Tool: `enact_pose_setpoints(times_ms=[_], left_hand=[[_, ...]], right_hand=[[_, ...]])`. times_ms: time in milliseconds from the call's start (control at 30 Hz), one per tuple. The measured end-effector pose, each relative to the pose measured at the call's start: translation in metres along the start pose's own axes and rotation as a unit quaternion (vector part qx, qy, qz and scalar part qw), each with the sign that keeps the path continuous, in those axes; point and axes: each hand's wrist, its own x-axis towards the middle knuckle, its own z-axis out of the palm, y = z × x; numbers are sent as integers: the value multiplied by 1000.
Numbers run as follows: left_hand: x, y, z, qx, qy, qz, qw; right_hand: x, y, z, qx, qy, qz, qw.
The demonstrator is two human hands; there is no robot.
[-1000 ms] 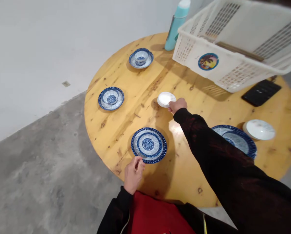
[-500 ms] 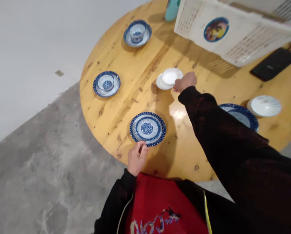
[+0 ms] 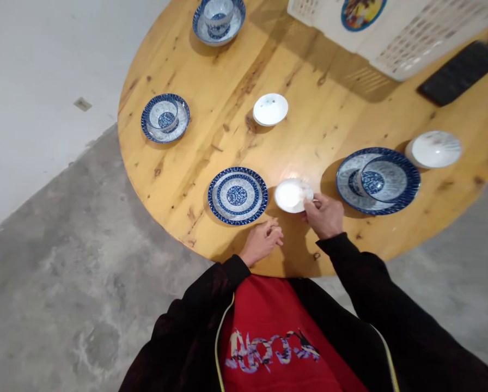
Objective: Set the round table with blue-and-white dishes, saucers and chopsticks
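Note:
My right hand (image 3: 324,215) pinches the rim of a small white dish (image 3: 292,195) just right of a blue patterned plate (image 3: 237,195) at the near edge of the round wooden table (image 3: 309,136). My left hand (image 3: 263,240) rests on the table edge just below that plate, fingers curled together, with nothing seen in them. A second small white dish (image 3: 270,109) sits alone at the table's middle.
To the right lies a larger blue plate with a bowl in it (image 3: 378,180), then a white bowl (image 3: 434,148). Two blue saucers with cups (image 3: 165,117) (image 3: 218,17) stand at the left and far side. A white plastic basket (image 3: 395,24) and a black flat object (image 3: 459,72) are at the back right.
My right hand lifted one small white dish off the stack at the table's middle and brought it back beside the near blue plate. My left hand shifted right along the edge. The camera tilted down.

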Motion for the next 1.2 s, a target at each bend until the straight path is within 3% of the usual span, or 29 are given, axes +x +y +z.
enact_pose_setpoints(times_ms=[167,400,733,1200], left_hand=[[19,5,15,-26,10,-3,1000],[32,2,16,-6,20,3,1000],[34,5,12,46,22,-12,999],[34,12,8,43,18,-3,999]], right_hand=[[-10,22,17,-30,23,-23,999],[1,33,20,-58,63,-67,994],[3,34,22,-140,78,-70,985],[7,27,23,-118,54,-94,987]])
